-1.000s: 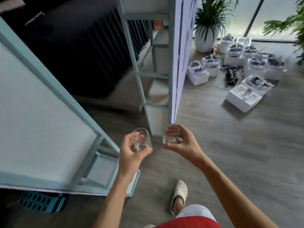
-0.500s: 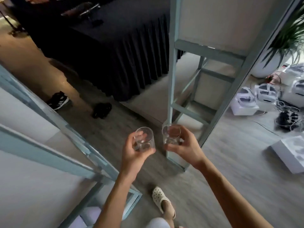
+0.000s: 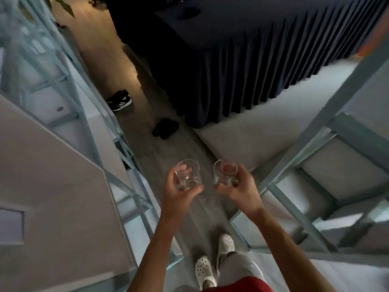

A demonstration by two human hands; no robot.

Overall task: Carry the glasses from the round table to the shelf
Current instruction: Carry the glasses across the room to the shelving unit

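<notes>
Since half a second ago the dark skirted table [image 3: 242, 60] is sitting further up and to the right beyond the hands, the boxed headsets and potted plant that lay out to the right are gone from view, and both white clogs are showing below the wrists where only one showed before. Both hands are holding their places in front of the body, close together but not touching.

Left hand [image 3: 179, 192] is wrapping around a clear tumbler [image 3: 188, 173], fingers behind the glass and thumb across its near side. Right hand [image 3: 235, 186] is gripping a second clear tumbler [image 3: 224, 171] the same way, just beside the first with a narrow gap between them. Both glasses are standing roughly upright with their mouths open to the camera, and they look empty, though blur makes that hard to confirm.

Pale blue shelf frames [image 3: 315, 186] are rising on both sides of the arms, with grey wood floor [image 3: 168, 148] running between them. Ahead of the left hand, a black sneaker [image 3: 120, 100] and a black sandal [image 3: 165, 128] are lying on the floor near the table's skirt. White clogs [image 3: 203, 270] are stepping below the forearms.
</notes>
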